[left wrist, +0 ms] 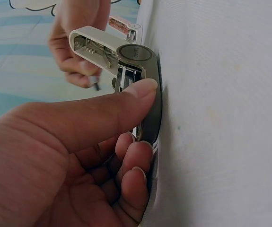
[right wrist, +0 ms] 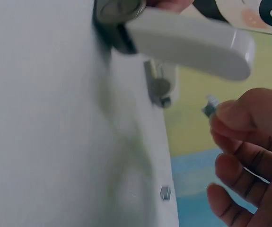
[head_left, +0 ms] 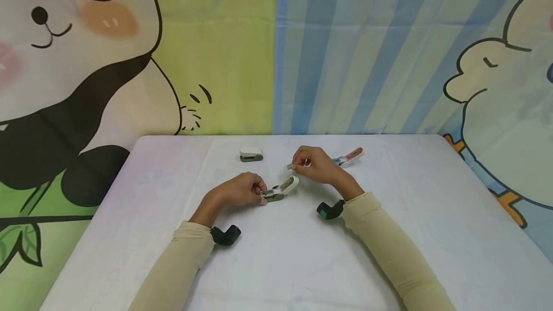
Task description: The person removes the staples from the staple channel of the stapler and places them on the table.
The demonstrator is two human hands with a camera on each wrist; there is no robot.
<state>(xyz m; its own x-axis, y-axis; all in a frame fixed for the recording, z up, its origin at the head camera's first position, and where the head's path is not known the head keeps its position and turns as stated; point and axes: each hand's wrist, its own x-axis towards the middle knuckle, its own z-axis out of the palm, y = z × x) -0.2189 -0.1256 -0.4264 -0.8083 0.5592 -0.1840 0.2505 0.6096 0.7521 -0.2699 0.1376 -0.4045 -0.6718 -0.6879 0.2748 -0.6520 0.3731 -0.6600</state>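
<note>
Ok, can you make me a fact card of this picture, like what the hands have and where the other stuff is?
Left hand: grips the white stapler, opened up
Right hand: pinches a silver piece, maybe staples
Closed stapler: farther back on the table
Pink stapler: open, partly behind the right hand
Loose piece: small, on the table

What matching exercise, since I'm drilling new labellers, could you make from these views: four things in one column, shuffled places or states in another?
1. opened stapler
2. closed stapler
3. pinkish stapler
4. right hand

A. pinches a small metal piece
B. is held by the left hand
C. is partly hidden behind an arm or hand in the head view
D. is leftmost of the staplers in the head view

Pairs: 1-B, 2-D, 3-C, 4-A
</note>
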